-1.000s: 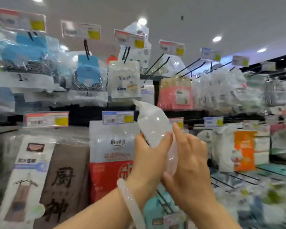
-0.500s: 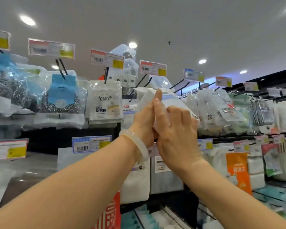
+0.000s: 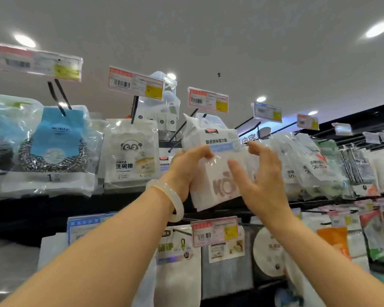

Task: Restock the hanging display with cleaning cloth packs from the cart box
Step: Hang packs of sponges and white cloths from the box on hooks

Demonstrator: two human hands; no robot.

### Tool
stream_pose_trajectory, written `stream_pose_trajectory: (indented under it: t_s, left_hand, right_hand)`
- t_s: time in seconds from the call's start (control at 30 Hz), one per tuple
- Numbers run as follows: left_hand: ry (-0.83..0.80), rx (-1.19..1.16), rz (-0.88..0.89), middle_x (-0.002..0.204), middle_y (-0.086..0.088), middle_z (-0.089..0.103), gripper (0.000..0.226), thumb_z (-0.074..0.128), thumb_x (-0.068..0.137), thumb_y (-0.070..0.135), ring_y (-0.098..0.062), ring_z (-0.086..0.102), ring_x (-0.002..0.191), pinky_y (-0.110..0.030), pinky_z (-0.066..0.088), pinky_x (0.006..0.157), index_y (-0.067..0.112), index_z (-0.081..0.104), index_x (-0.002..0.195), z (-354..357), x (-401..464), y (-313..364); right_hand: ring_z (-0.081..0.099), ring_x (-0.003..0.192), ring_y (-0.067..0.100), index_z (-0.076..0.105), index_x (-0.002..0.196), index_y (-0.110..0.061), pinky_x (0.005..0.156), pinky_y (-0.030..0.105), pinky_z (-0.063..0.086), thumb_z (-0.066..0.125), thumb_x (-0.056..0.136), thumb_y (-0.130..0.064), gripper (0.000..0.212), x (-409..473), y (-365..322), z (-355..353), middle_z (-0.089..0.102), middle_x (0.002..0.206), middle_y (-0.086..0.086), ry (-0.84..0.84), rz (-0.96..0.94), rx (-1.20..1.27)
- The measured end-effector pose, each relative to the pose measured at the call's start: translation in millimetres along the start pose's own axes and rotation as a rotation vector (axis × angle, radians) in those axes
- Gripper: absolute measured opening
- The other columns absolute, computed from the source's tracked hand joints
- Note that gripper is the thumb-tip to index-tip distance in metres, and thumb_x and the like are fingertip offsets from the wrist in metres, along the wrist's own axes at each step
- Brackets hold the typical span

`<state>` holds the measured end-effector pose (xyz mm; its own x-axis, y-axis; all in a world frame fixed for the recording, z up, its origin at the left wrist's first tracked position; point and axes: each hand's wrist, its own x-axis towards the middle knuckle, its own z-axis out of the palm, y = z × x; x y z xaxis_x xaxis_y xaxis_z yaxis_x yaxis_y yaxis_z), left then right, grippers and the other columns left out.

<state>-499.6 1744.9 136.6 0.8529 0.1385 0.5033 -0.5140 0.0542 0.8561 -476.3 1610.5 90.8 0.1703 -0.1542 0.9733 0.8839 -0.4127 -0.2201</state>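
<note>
1. The left hand (image 3: 184, 169), wearing a pale translucent bangle (image 3: 169, 199) at the wrist, grips the white plastic-wrapped cleaning cloth pack (image 3: 211, 165) by its left edge, fingers (image 3: 203, 151) curled over the front.
2. The right hand (image 3: 262, 176) is just beside the pack's right side, its fingers spread and loosely bent, holding nothing.
3. The pack is raised in front of a black display hook (image 3: 182, 129), below a red-bordered price tag (image 3: 207, 99).
4. A panda-printed white pack (image 3: 131, 151) hangs to the left.
</note>
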Motion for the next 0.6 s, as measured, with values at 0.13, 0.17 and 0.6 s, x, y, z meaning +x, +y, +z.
stream_pose_trajectory:
  t_s: [0.13, 0.17, 0.6]
  left_hand:
    - [-0.07, 0.07, 0.014, 0.107, -0.015, 0.07, 0.064, 0.063, 0.058, 0.023, -0.032, 0.068, 0.097, -0.044, 0.054, 0.085, 0.011, 0.054, 0.12, -4, 6, -1]
    - [-0.082, 0.077, 0.018, 0.109, -0.016, 0.069, 0.068, 0.062, 0.055, 0.024, -0.033, 0.067, 0.098, -0.045, 0.053, 0.087, 0.011, 0.052, 0.121, -5, 7, 0]
    - [-0.08, 0.1, 0.054, 0.1, -0.01, 0.07, 0.029, 0.054, 0.073, 0.021, -0.029, 0.066, 0.09, -0.04, 0.052, 0.083, 0.014, 0.061, 0.101, -14, 30, 13]
  right_hand:
    - [0.059, 0.096, 0.014, 0.052, 0.116, -0.015, 0.073, 0.025, 0.046, 0.048, 0.087, -0.057, 0.051, 60, 12, 6, 0.059, 0.103, -0.003, -0.217, 0.426, 0.204]
    - [0.06, 0.094, 0.016, 0.056, 0.108, -0.013, 0.073, 0.029, 0.048, 0.044, 0.087, -0.06, 0.053, 73, 13, 9, 0.062, 0.1, 0.0, -0.274, 0.507, 0.244]
    - [0.062, 0.098, 0.021, 0.056, 0.1, -0.024, 0.083, 0.035, 0.052, 0.061, 0.087, -0.025, 0.014, 123, 37, 26, 0.067, 0.101, 0.001, -0.534, 0.466, 0.725]
